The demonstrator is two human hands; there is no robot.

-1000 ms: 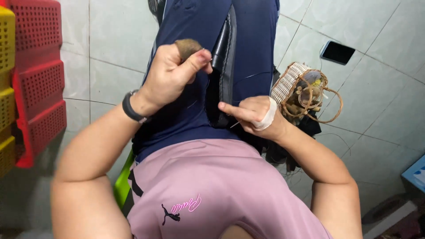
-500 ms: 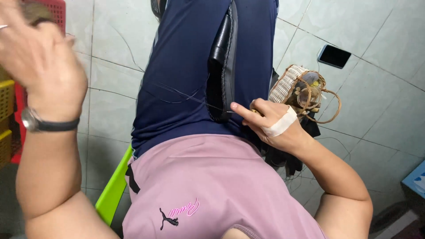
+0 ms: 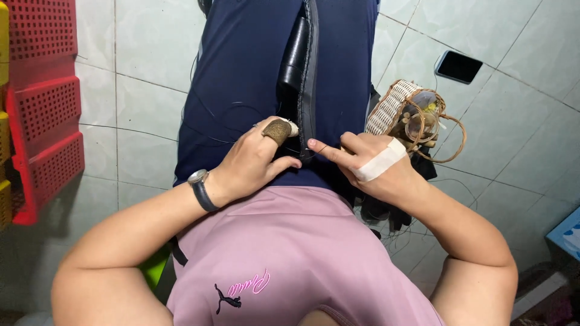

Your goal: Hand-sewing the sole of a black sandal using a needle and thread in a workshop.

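Hand-sewing on the navy garment (image 3: 241, 78) draped over the lap: keep thread taut, push with the thimble, hold the seam flat beside the black zipper strip (image 3: 309, 72). Left hand (image 3: 257, 163) curled, brown thimble (image 3: 277, 130) on 1 finger, fingertips on the fabric. Right hand (image 3: 368, 166), bandaged, pinches the thin thread (image 3: 322, 148) at the seam.

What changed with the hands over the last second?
The left hand, raised far to the left half a second ago, has come back down to the black piece on the lap, its thimbled finger beside the right hand. The right hand stayed pinching there. The woven basket and phone have not moved.
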